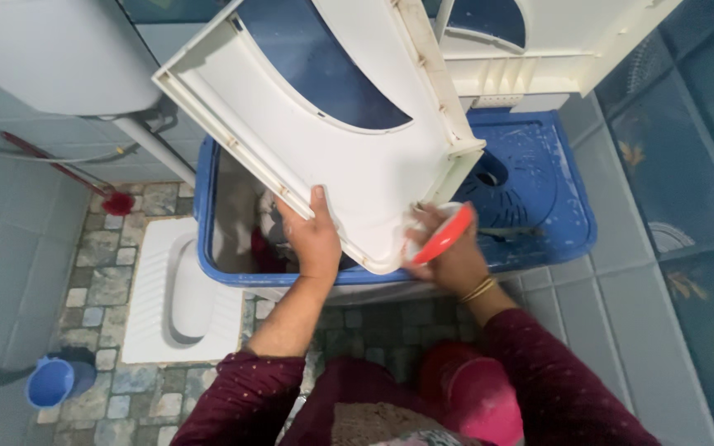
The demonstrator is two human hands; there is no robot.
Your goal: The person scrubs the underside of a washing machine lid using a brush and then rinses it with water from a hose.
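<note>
Lid (pixel 324 107) tilted, long axis up-left to lower-right, held by both hands.

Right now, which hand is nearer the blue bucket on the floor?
Left. The left hand grips the washer lid's lower edge, up and to the right of the blue bucket. The right hand, holding a red scoop, is farther right.

You wear dark maroon sleeves (pixel 539 363) speckled with small pale dots, pushed up your forearms. Thin gold bangles (pixel 478 289) circle your right wrist, and pink cloth (pixel 477 396) covers your lap.
</note>
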